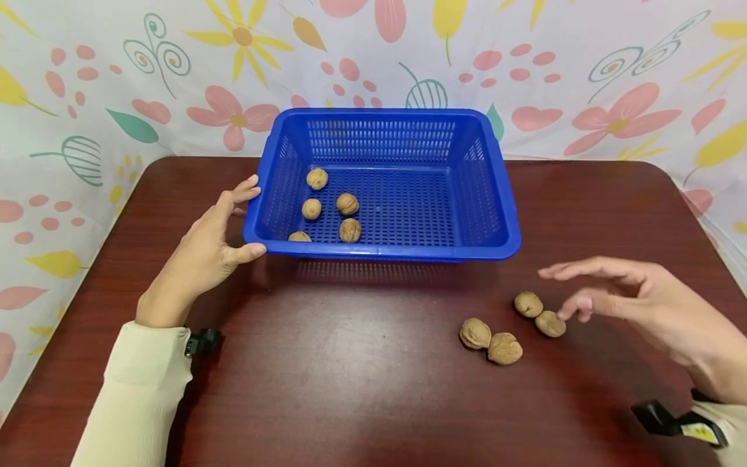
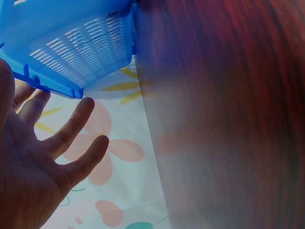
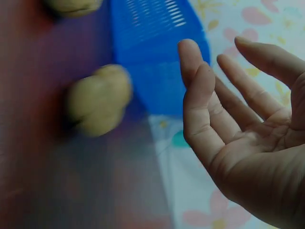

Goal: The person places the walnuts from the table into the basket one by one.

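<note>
A blue plastic basket with slotted walls stands on the table, several walnuts lying in its left half. My left hand rests against the basket's left end, thumb at the near corner and fingertips along the side rim. In the left wrist view, that hand's fingers are spread beside the rim. My right hand hovers at the right with loosely bent fingers, holding nothing. Just left of it on the table lie one pair of walnuts and, nearer the front, another pair. Walnuts look blurred in the right wrist view.
The dark red-brown wooden table has rounded far corners. Behind it and at the sides hangs a white cloth printed with flowers and leaves. Small black devices are strapped at both wrists.
</note>
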A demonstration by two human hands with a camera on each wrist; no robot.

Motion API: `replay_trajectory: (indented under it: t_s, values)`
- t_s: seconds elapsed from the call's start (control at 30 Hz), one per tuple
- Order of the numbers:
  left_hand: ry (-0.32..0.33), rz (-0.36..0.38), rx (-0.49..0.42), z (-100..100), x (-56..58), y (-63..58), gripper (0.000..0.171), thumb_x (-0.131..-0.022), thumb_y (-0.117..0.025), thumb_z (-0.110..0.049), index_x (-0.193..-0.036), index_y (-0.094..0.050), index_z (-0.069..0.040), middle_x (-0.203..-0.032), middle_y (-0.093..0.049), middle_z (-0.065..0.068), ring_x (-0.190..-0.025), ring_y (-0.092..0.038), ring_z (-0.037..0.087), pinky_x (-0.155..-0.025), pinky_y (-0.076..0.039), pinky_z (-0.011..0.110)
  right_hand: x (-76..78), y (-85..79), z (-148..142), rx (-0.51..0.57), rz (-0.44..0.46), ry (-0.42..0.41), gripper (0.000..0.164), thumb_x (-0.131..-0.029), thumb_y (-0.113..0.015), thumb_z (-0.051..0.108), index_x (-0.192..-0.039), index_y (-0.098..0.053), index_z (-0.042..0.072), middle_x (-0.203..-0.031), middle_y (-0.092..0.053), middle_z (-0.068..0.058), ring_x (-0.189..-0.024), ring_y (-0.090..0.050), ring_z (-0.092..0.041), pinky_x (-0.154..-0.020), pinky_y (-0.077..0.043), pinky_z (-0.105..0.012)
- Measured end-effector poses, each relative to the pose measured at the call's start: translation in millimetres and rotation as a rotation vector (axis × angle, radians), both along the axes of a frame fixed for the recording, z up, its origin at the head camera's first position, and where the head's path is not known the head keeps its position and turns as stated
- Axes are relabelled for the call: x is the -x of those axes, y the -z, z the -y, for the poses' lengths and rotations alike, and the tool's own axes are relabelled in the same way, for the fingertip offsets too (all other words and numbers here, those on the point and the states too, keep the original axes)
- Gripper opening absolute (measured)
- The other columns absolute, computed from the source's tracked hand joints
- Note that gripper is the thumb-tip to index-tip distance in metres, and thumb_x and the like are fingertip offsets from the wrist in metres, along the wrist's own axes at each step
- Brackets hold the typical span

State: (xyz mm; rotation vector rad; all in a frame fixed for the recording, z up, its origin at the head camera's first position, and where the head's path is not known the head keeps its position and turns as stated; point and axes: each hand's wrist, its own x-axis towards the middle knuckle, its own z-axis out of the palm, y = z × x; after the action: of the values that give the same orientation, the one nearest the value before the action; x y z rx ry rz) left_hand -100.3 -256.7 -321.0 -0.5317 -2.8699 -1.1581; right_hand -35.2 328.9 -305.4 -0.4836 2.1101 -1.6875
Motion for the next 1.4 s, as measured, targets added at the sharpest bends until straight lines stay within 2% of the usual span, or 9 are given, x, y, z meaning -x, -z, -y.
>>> replay_trajectory:
  t_s: [0.1,0.27,0.4,0.53,0.73,0.9,1.0,1.17,1.4]
  values:
    - [0.004,-0.004,-0.006,1,0.1,0.0,0.091,-0.090,-0.073,-0.060,-0.162,-0.033,-0.022,-0.172,-0.033,0.000,-0.130,-0.054,0.041,-0.099,-0.044,0.070,-15.2,15.9,-9,-0.017,0.058,0.059,0.043,-0.102,-0.045,-0.018,-0.142,-0.056,-0.008,-0.143,-0.067,-0.004,-0.095,-0.077,-0.025,-0.075,-0.057,-0.031]
    - [0.013,-0.013,-0.009,1,1.1,2.3,0.091,-0.090,-0.073,-0.061,-0.162,-0.033,-0.022,-0.172,-0.032,-0.002,-0.130,-0.054,0.040,-0.098,-0.044,0.067,-34.4,35.7,-18,0.023,0.170,0.146,0.045,-0.103,-0.044,-0.014,-0.147,-0.052,-0.006,-0.143,-0.066,-0.002,-0.098,-0.076,-0.024,-0.078,-0.057,-0.031]
    - [0.018,-0.022,-0.020,1,1.8,3.5,0.090,-0.090,-0.073,-0.059,-0.161,-0.035,-0.020,-0.172,-0.032,-0.002,-0.129,-0.054,0.041,-0.101,-0.042,0.068,-43.0,45.8,-19,0.088,0.256,0.200,0.048,-0.104,-0.046,-0.012,-0.151,-0.050,-0.002,-0.143,-0.067,0.001,-0.100,-0.077,-0.020,-0.077,-0.058,-0.028]
    - [0.016,-0.019,-0.022,1,1.0,3.0,0.089,-0.091,-0.074,-0.058,-0.161,-0.036,-0.019,-0.172,-0.032,-0.002,-0.130,-0.054,0.042,-0.103,-0.040,0.070,-46.4,53.7,-15,0.192,0.294,0.218,0.049,-0.104,-0.043,-0.015,-0.150,-0.050,-0.001,-0.138,-0.070,-0.002,-0.100,-0.078,-0.021,-0.073,-0.059,-0.027]
    - [0.011,-0.016,-0.012,0,0.1,1.4,0.087,-0.092,-0.076,-0.052,-0.161,-0.035,-0.018,-0.173,-0.031,-0.003,-0.130,-0.053,0.042,-0.104,-0.039,0.070,-49.5,58.6,-5,0.255,0.292,0.262,0.051,-0.101,-0.045,-0.019,-0.147,-0.055,0.000,-0.135,-0.071,-0.002,-0.096,-0.079,-0.023,-0.068,-0.059,-0.026]
    - [0.007,-0.009,-0.012,0,0.3,0.2,0.086,-0.093,-0.077,-0.048,-0.162,-0.034,-0.020,-0.172,-0.033,0.000,-0.130,-0.053,0.042,-0.104,-0.039,0.070,-51.3,57.4,2,0.175,0.274,0.294,0.048,-0.100,-0.053,-0.016,-0.140,-0.064,0.007,-0.118,-0.078,0.001,-0.092,-0.079,-0.017,-0.064,-0.056,-0.024]
    - [0.007,-0.009,-0.012,0,0.2,0.0,0.088,-0.092,-0.074,-0.055,-0.162,-0.034,-0.020,-0.172,-0.033,0.000,-0.130,-0.053,0.042,-0.104,-0.039,0.070,-51.1,57.2,6,0.162,0.275,0.308,0.045,-0.099,-0.055,-0.016,-0.135,-0.068,0.009,-0.110,-0.080,0.000,-0.089,-0.079,-0.015,-0.062,-0.056,-0.024]
    - [0.005,-0.007,-0.003,0,-0.6,-1.8,0.091,-0.091,-0.073,-0.059,-0.163,-0.032,-0.022,-0.172,-0.033,0.001,-0.131,-0.052,0.042,-0.101,-0.040,0.071,-51.2,56.9,9,0.141,0.262,0.334,0.040,-0.099,-0.057,-0.014,-0.129,-0.071,0.009,-0.107,-0.081,-0.001,-0.086,-0.079,-0.014,-0.062,-0.056,-0.025]
    - [0.006,-0.010,0.002,-2,0.1,-2.2,0.089,-0.093,-0.077,-0.047,-0.164,-0.029,-0.022,-0.169,-0.038,0.006,-0.131,-0.052,0.041,-0.102,-0.040,0.069,-49.7,49.9,5,0.062,0.217,0.364,0.036,-0.100,-0.060,-0.009,-0.132,-0.068,0.004,-0.102,-0.081,-0.002,-0.084,-0.077,-0.016,-0.068,-0.058,-0.027]
